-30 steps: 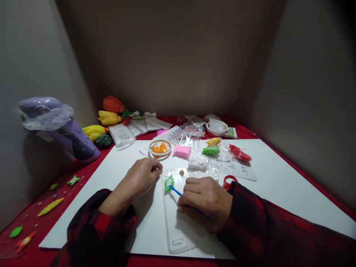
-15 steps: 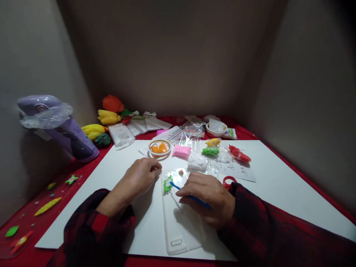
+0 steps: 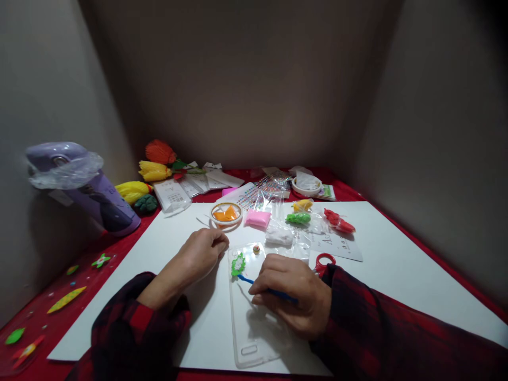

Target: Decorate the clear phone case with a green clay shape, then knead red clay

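A clear phone case (image 3: 254, 333) lies flat on the white board (image 3: 166, 328). Near its upper left corner sits a green frilly-edged clay shape (image 3: 238, 264) with a white middle; a small round ornament (image 3: 256, 248) is close by. My right hand (image 3: 291, 291) grips a blue clay modelling tool (image 3: 246, 280), whose tip is at the lower edge of the green shape. Beside the case's upper left corner rests my left hand (image 3: 202, 251), fingers curled together. Whether anything is between those fingertips is hidden.
Behind the hands are a tape roll (image 3: 226, 215) with orange clay in it, pink clay (image 3: 257, 218), white clay (image 3: 279, 235), green clay (image 3: 298, 218) and red clay (image 3: 338, 220). Red-handled scissors (image 3: 325, 259) lie right. A purple bottle (image 3: 99, 198) leans at left.
The blue tool's tip has shifted slightly down and left, from the middle of the green shape to its lower edge. My left hand has stayed beside the case.
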`<state>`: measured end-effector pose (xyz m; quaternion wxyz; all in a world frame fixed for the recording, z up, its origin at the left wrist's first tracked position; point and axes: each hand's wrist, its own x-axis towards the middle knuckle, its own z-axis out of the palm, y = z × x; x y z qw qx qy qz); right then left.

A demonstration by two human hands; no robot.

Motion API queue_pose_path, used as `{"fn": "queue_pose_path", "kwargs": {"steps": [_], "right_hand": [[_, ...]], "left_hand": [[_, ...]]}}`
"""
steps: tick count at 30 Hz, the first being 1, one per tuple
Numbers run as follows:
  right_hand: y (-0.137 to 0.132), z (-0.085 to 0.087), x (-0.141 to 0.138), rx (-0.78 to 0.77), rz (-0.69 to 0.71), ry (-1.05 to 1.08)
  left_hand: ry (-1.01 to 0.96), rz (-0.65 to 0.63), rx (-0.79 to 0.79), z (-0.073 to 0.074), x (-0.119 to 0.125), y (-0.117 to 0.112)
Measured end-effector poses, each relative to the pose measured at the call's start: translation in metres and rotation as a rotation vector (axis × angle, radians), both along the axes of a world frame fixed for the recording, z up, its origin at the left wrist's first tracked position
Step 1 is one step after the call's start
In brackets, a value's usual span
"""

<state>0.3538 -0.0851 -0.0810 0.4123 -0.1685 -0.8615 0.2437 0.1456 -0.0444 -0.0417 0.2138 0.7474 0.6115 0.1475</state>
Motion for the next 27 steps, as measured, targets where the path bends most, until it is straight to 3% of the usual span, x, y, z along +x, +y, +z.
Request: {"fn": "queue_pose_path", "kwargs": {"steps": [10,15,21,27], "right_hand": [[0.003,0.001,0.002,-0.008,0.039,-0.062],[0.003,0.002,0.002,0.014,0.047,-0.061],[0.004,0.002,0.002,0.045,0.044,-0.062],[0.004,0.003,0.003,0.069,0.033,-0.042]], "left_hand": [[-0.193,0.045,-0.053,0.004,0.005,0.000],[-0.446,0.117,-0.224,0.011,0.006,-0.007],[-0.796,0.139,-0.407,0.005,0.004,-0.007],[-0.874,0.174,-0.496,0.003,0.001,-0.007]]}}
